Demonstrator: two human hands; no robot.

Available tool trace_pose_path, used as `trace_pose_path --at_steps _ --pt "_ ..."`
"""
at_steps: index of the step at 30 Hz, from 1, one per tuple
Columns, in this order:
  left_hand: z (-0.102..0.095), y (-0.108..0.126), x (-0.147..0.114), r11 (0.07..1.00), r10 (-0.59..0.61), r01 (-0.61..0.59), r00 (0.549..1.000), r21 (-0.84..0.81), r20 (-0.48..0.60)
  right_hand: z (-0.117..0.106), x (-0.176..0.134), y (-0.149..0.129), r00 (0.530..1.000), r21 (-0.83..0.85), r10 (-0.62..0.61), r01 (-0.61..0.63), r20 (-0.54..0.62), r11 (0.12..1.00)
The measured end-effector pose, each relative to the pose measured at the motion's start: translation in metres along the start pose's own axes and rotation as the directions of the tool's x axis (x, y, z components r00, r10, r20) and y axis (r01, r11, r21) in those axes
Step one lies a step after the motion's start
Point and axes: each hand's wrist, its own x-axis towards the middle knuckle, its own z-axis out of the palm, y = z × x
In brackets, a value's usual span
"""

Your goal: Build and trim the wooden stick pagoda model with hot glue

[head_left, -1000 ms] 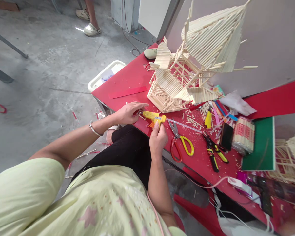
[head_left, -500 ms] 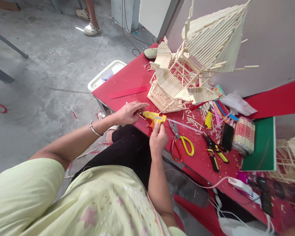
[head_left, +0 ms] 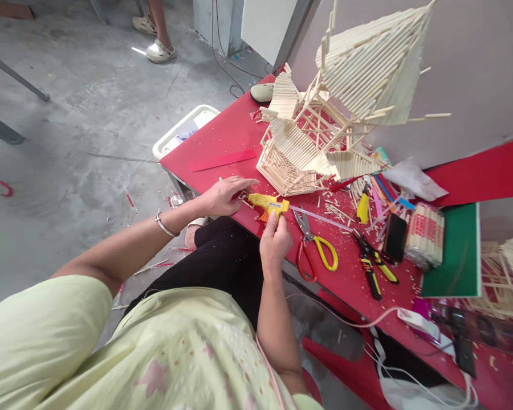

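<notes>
My right hand is closed round the handle of a yellow glue gun, its thumb up against the rear of the body. A clear glue stick juts from the gun's back over the table. At the nozzle, my left hand has its fingers bent together; what they pinch is too small and hidden to name. Just beyond both hands stands a pagoda-like model of wooden sticks with slatted roofs. Scissors with one red and one yellow handle lie right of my right hand.
On the red table are a red strip, pliers, a black phone-like object, bundled sticks, a green board and a white power strip. A cable crosses my lap. Another person's feet are at the back.
</notes>
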Motion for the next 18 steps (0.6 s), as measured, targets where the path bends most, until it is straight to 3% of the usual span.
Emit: trace_pose_path --at_steps 18 --pt "-0.0001 0.0002 0.0002 1.000 0.003 -0.003 1.000 0.001 -0.001 -0.0004 0.0003 -0.0007 1.000 0.012 0.007 -0.007 -0.001 1.000"
